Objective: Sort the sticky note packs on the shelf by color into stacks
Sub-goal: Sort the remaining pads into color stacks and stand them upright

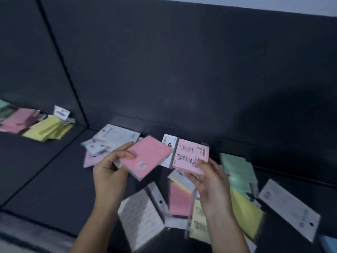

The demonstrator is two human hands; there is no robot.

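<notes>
My left hand [111, 168] grips a pink sticky note pack [147, 157] above the dark shelf [45, 179]. My right hand [209, 181] pinches a second pink pack [189, 156], printed side up, right beside the first. Loose packs lie under and around my hands: a darker pink one [179, 199], yellow ones [246, 212], green ones [237, 167] and white-backed ones [142, 214]. Far left sit a pink stack [20, 119], a yellow stack [47, 128] and a green stack [4, 108].
The shelf's dark back wall [182, 70] rises close behind the packs. A dark divider line [62, 59] runs down the wall at the left. More white-backed packs [113, 137] lie at the back. A long white pack [290, 209] lies at the right.
</notes>
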